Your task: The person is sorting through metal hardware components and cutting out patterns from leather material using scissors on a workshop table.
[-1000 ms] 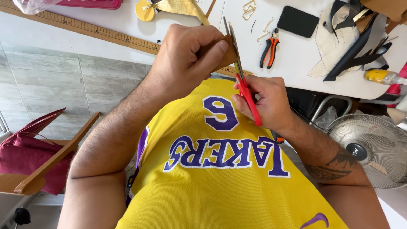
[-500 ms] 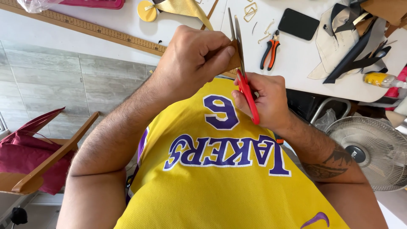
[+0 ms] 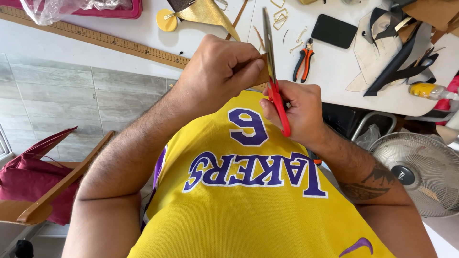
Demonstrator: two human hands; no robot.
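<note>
Shirt: my yellow jersey (image 3: 248,210) with purple lettering fills the near foreground.
Right hand: my right hand (image 3: 299,112) is closed through the red handles of the scissors (image 3: 273,79), just above my chest.
Scissors: blades point up and away from me, nearly together, running along the right edge of the brown piece.
Left hand: my left hand (image 3: 220,71) is clamped on a small brown piece of material (image 3: 260,71), thumb and fingers pinching it; most of it is hidden under my fingers.
Brown piece: held in the air between my two hands, touching the blades, over the near edge of the bench (image 3: 334,76).
Left side: wooden chair (image 3: 52,191) with dark red fabric, above a grey tiled floor.
Right side: white fan (image 3: 420,174) below the bench edge.
Bench, middle: orange-and-black pliers (image 3: 302,59) just beyond my right hand; long wooden ruler (image 3: 95,38) along the left edge.
Bench, far: black phone (image 3: 340,31), gold fabric (image 3: 205,13), loose metal rings (image 3: 279,18), and black and cream cut strips (image 3: 397,52) at the right.
</note>
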